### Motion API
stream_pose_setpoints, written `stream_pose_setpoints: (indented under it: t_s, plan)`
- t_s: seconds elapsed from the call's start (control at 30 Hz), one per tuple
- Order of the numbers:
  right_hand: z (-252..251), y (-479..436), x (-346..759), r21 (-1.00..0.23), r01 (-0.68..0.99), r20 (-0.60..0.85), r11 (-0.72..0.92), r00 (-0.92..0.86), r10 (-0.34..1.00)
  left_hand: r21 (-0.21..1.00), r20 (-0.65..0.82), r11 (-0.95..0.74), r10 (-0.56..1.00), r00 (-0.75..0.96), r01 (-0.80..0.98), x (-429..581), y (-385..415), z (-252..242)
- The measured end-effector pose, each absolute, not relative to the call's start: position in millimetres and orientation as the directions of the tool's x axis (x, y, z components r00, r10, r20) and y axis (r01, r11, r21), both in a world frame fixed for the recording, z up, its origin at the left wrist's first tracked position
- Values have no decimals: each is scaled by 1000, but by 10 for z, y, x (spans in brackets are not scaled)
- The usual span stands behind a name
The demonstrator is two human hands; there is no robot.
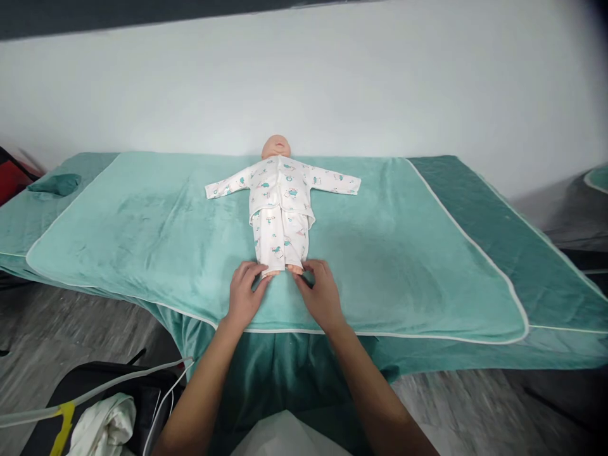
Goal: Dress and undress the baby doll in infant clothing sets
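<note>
A baby doll [277,146] lies on its back on a green plush cover, its head toward the wall and its feet toward me. It wears a white printed long-sleeved top [280,183], arms spread wide, and matching pants [272,237]. At the left pant cuff, my left hand [247,291] has its thumb and fingers closed around the hem. My right hand [320,292] grips the other cuff the same way, beside the doll's toes [295,270]. Fingertips partly cover both cuffs.
The bed's light green mat [403,278] has a white edge, with a darker green cover [517,253] beneath. A white wall [332,76] stands behind. At lower left, a black chair [83,380] holds crumpled white cloth [107,421], near a pale tube [118,379] with yellow tape.
</note>
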State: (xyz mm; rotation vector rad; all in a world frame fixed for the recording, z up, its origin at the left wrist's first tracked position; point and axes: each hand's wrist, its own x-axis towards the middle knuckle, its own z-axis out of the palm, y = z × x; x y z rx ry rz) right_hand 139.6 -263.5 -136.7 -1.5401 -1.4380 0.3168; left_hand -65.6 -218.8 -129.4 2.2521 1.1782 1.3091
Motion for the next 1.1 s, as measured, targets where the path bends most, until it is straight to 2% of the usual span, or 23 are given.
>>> stream_pose_setpoints:
  t_s: [0.1, 0.2, 0.3, 0.37, 0.47, 0.67, 0.9, 1.1]
  plan:
    - [-1308, -2593, 1469, -782, 608, 330, 136, 219, 918, 578, 599, -628, 760, 252, 522, -623, -2210, -1314]
    - [-1220, -2589, 1544, -855, 502, 246, 129, 175, 953, 533, 636, -646, 732, 245, 547, -588, -2252, -1311]
    - [-1176, -2628, 1583, -966, 234, 152, 108, 176, 973, 485, 662, -672, 700, 268, 559, -521, -2282, -1262]
    - [-1182, -2658, 1580, -996, 33, 89, 84, 213, 973, 452, 665, -688, 684, 300, 567, -453, -2276, -1204]
    - [-1223, -2690, 1556, -992, -108, 32, 66, 294, 955, 413, 641, -697, 680, 357, 587, -331, -2232, -1108]
    - [-1288, -2704, 1525, -993, -103, 19, 59, 351, 936, 413, 596, -689, 699, 395, 596, -187, -2166, -1041]
    - [-1335, -2693, 1515, -995, 34, 101, 96, 319, 942, 441, 606, -694, 698, 382, 569, -195, -2146, -1096]
    - [-1359, -2701, 1488, -987, 91, 153, 130, 332, 931, 546, 653, -680, 712, 260, 489, -190, -2173, -1119]
